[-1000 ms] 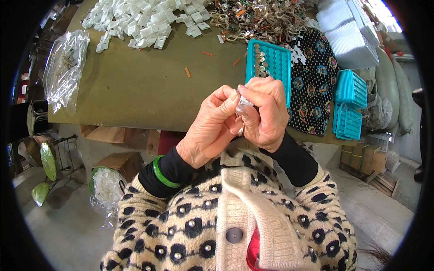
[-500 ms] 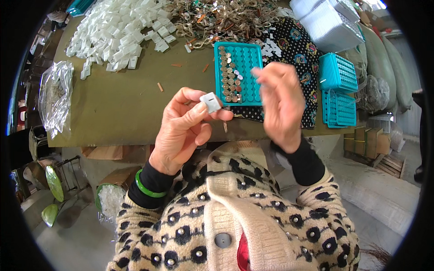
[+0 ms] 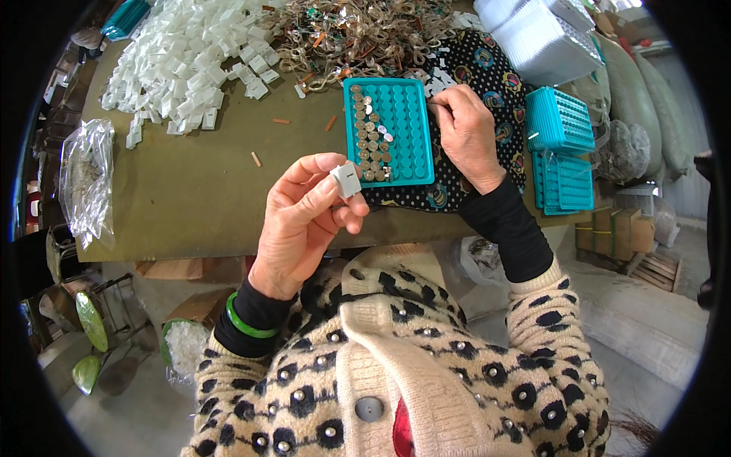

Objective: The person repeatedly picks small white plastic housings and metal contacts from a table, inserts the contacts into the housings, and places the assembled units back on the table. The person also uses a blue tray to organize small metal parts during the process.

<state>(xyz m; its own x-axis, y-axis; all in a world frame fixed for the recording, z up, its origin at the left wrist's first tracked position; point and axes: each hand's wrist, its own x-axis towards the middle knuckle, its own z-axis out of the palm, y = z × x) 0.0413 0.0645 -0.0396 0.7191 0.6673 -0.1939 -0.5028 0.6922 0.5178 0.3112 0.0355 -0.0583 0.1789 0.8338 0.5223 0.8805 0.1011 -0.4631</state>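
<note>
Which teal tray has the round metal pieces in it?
The single tray just left of the right hand: round metal pieces sit in its left part, while none show in the teal trays stacked farther right.

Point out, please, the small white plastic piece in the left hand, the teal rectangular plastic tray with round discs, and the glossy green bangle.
White plastic piece (image 3: 346, 181): head view, on its flat face.
Teal tray (image 3: 410, 142): head view, on its bare right part.
Green bangle (image 3: 244, 327): head view, on its lower curve.
</note>
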